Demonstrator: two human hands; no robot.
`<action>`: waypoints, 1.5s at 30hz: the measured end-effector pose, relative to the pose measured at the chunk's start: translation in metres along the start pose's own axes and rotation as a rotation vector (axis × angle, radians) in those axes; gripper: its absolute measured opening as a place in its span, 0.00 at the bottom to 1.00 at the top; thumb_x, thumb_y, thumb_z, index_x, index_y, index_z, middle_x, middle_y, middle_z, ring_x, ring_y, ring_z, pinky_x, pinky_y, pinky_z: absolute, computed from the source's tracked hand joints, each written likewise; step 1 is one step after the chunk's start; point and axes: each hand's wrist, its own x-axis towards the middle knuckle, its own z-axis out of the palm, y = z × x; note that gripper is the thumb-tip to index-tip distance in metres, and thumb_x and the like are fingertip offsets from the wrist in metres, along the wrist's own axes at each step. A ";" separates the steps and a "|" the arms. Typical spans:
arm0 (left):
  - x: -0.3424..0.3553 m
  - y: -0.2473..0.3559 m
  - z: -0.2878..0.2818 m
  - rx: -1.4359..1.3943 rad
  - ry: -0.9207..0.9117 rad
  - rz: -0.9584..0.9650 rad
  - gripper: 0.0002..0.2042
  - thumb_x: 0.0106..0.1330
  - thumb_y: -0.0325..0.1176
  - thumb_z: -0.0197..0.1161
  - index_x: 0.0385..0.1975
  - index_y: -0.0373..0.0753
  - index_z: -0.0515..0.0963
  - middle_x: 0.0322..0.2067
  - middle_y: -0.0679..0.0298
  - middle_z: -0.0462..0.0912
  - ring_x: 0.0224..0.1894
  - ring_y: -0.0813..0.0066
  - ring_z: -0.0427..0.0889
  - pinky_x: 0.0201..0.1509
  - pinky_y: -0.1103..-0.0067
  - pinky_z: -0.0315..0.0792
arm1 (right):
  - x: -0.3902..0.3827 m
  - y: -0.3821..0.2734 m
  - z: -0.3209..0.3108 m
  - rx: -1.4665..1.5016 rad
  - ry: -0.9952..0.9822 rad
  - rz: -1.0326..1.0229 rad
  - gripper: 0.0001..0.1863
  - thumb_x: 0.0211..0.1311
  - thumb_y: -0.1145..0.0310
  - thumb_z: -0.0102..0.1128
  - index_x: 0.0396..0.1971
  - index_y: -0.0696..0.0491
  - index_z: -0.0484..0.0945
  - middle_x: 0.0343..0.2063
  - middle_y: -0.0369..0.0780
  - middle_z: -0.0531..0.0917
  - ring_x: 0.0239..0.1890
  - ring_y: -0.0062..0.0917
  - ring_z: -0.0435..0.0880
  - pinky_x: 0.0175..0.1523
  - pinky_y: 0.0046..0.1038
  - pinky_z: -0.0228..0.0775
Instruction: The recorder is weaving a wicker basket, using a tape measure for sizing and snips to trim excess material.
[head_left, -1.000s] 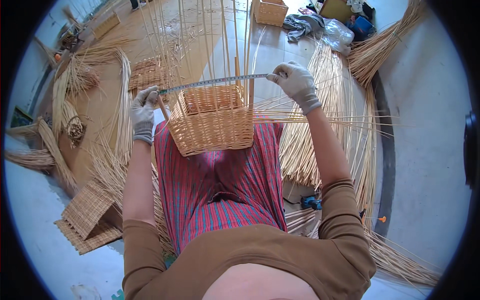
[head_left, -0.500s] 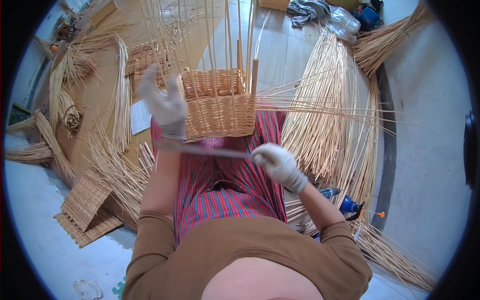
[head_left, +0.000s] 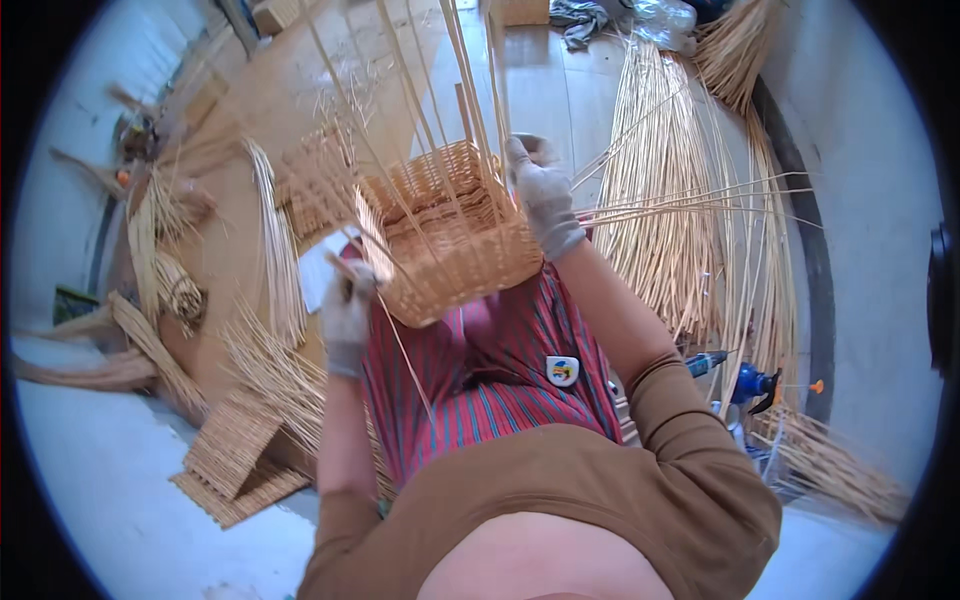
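Observation:
A wicker basket [head_left: 465,275] with tall upright stakes sits tilted on my lap, its open top showing the woven inside. At its front right corner, my right hand [head_left: 548,200], in a pale work glove, is closed round the corner post. My left hand [head_left: 348,318], gloved too, closes at the front left corner beside a short stick end; motion blur softens its fingers. One thin cane strand [head_left: 405,350] trails down from the basket near that hand. On the striped apron [head_left: 500,400] lies a small white rounded case [head_left: 562,371] with a coloured picture.
A large fan of loose canes [head_left: 655,200] spreads on the floor to the right. Cane bundles [head_left: 272,240] and woven panels [head_left: 235,445] lie on the left. A blue bottle-like thing [head_left: 750,383] stands by my right elbow. Long strands stick out rightward from the basket.
The blurred strip that stretched between my hands is gone, and the white case now lies on my lap. Both hands have moved onto the basket's front corners; the basket has tilted and turned.

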 end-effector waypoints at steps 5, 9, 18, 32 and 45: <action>-0.032 0.073 0.032 -0.277 -0.176 0.248 0.06 0.74 0.30 0.60 0.44 0.36 0.78 0.38 0.65 0.82 0.42 0.80 0.78 0.48 0.81 0.71 | 0.042 -0.045 0.006 -0.057 0.256 -0.291 0.15 0.72 0.59 0.61 0.43 0.57 0.81 0.30 0.34 0.81 0.33 0.17 0.74 0.41 0.23 0.69; -0.046 0.124 0.076 -0.359 -0.268 0.016 0.03 0.71 0.20 0.56 0.41 0.34 0.75 0.37 0.62 0.85 0.25 0.87 0.75 0.29 0.85 0.70 | 0.102 -0.071 0.000 -0.159 0.082 -0.499 0.18 0.71 0.53 0.60 0.36 0.54 0.85 0.26 0.36 0.84 0.29 0.24 0.80 0.39 0.27 0.71; -0.049 0.134 0.132 -0.550 -0.498 -0.155 0.06 0.76 0.33 0.60 0.45 0.39 0.73 0.25 0.70 0.75 0.12 0.89 0.62 0.14 0.87 0.55 | 0.125 -0.048 -0.031 -0.802 0.339 -0.544 0.21 0.73 0.44 0.49 0.32 0.45 0.82 0.24 0.46 0.85 0.30 0.49 0.85 0.39 0.47 0.76; -0.051 0.123 0.146 -0.797 -0.490 -0.218 0.01 0.75 0.27 0.57 0.40 0.41 0.72 0.19 0.73 0.69 0.11 0.88 0.60 0.13 0.87 0.52 | 0.143 -0.039 -0.029 -0.894 0.350 -0.548 0.20 0.73 0.45 0.49 0.33 0.44 0.82 0.26 0.45 0.86 0.32 0.49 0.85 0.39 0.47 0.76; 0.014 0.161 0.063 0.170 0.585 0.868 0.19 0.74 0.32 0.60 0.62 0.37 0.71 0.44 0.61 0.81 0.38 0.81 0.78 0.38 0.83 0.74 | 0.016 -0.093 -0.066 -1.000 -0.166 -0.700 0.24 0.77 0.45 0.44 0.46 0.46 0.83 0.21 0.46 0.84 0.28 0.45 0.86 0.35 0.45 0.77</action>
